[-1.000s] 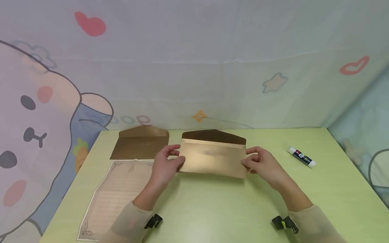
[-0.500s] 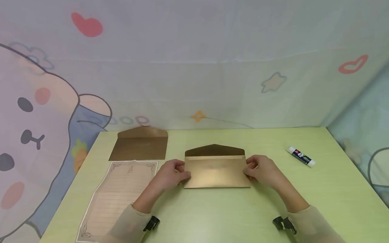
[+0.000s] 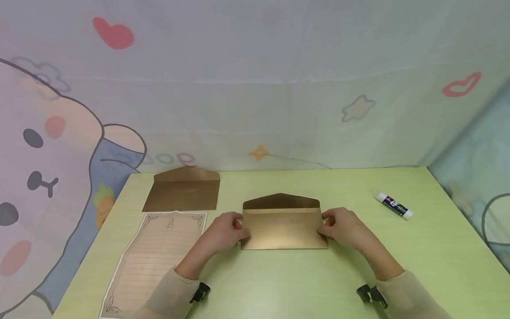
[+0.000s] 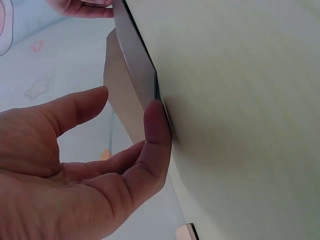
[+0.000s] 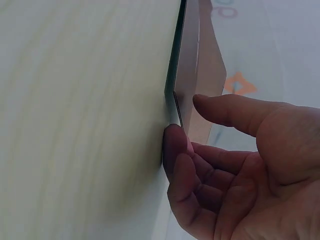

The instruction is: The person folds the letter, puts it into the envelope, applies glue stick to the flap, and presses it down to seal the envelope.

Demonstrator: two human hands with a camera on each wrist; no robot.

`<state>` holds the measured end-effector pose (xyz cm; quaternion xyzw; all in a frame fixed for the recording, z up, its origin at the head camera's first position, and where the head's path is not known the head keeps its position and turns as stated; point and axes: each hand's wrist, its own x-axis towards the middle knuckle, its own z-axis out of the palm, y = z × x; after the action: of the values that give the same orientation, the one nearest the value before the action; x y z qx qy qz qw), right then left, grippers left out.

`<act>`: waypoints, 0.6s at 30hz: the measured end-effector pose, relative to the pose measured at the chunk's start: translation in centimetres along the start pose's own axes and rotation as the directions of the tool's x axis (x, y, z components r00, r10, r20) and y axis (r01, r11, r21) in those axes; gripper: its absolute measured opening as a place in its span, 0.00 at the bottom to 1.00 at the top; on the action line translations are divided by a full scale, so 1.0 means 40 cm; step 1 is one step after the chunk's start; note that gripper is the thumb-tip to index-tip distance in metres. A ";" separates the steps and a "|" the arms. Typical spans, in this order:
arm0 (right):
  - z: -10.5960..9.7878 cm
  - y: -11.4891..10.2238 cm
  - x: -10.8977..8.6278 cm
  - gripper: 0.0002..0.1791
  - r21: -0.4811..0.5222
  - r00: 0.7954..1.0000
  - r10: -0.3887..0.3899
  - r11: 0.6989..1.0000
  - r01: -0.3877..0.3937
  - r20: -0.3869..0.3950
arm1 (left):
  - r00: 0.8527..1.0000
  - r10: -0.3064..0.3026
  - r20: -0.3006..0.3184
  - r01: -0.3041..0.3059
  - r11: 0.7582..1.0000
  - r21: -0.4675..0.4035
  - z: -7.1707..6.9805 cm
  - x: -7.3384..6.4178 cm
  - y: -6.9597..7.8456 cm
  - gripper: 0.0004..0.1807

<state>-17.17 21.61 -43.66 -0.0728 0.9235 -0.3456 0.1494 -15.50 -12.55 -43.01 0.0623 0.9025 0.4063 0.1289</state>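
Note:
A gold envelope [image 3: 283, 228] lies on the table before me, its pointed flap [image 3: 280, 201] spread away from me. At its left edge is my left hand [image 3: 226, 231]. In the left wrist view the left thumb [image 4: 82, 107] stands off the envelope, while a fingertip touches the near corner. My right hand [image 3: 343, 227] is at the opposite edge. The right wrist view shows fingertips right at the envelope's corner and the thumb [image 5: 225, 109] raised over it, with a gap between.
A second gold envelope [image 3: 181, 195], flap spread, lies at the back left. Nearer me is lined letter paper [image 3: 151, 252] with an ornate border, partly under the left forearm. A glue stick [image 3: 394, 206] lies on the light green table [image 3: 434, 257] at right. A printed cloth [image 3: 279, 88] hangs behind.
Both hands have brought the gold envelope down and toward me, from tilted above the table to flat on it. The thumbs have come off its face. The other things stay put.

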 end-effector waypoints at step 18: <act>-0.091 0.024 -0.020 0.28 -0.094 0.998 -0.020 0.995 0.015 -0.057 | 0.966 0.123 -0.229 -0.099 0.988 0.116 -0.030 0.002 -0.001 0.34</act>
<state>-17.65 24.77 -41.49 -0.0777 0.9420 -0.3052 0.1159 -15.92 -13.42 -42.30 0.0709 0.9263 0.3700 -0.0053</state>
